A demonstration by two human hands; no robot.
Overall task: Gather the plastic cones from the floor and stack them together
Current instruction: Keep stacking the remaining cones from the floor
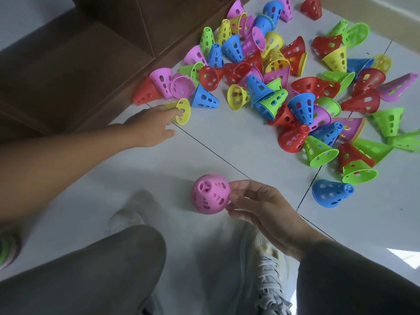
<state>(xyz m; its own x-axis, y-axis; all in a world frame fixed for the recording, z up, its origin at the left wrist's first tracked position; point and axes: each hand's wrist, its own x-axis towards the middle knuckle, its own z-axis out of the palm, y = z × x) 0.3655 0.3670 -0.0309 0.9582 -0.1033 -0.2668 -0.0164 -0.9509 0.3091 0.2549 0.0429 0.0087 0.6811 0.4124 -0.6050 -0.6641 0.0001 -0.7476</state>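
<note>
The gathering has barely begun: most plastic cones (284, 87) lie scattered on the floor (216, 144). The right hand (261, 208) pinches a pink cone (210, 193) by its rim, while the left hand (152, 123) reaches out, fingers (176, 112) spread, touching a yellow cone (181, 110). Next, I'd say, it must grip that one and nest it with the pink.

Striped object (8, 250), blurred, edge-cropped.

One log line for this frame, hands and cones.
left hand: touches yellow cone | right hand: holds pink cone | pile: scattered on floor
</note>
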